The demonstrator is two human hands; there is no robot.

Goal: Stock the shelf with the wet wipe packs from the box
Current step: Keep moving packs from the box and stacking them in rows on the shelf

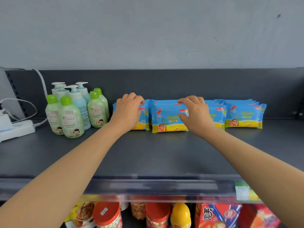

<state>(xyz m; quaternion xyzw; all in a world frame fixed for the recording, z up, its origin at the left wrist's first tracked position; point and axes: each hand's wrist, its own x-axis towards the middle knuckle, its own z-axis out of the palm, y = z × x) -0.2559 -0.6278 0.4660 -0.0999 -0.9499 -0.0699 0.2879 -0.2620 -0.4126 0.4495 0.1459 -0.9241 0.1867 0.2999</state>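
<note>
Blue and yellow wet wipe packs stand upright in several rows at the back of the dark grey shelf [148,155]. My left hand [127,111] rests over the top of the leftmost row [142,120], fingers curled on the packs. My right hand [195,112] lies on the third row, its fingers and thumb touching the right edge of the front pack of the second row [167,120]. A fourth row [243,116] stands untouched to the right. The box is out of sight.
Green-capped lotion bottles [70,119] and blue pump bottles [77,99] stand left of the packs. A white power strip [16,130] with cables lies at the far left. Jars and snack boxes [213,216] fill the shelf below.
</note>
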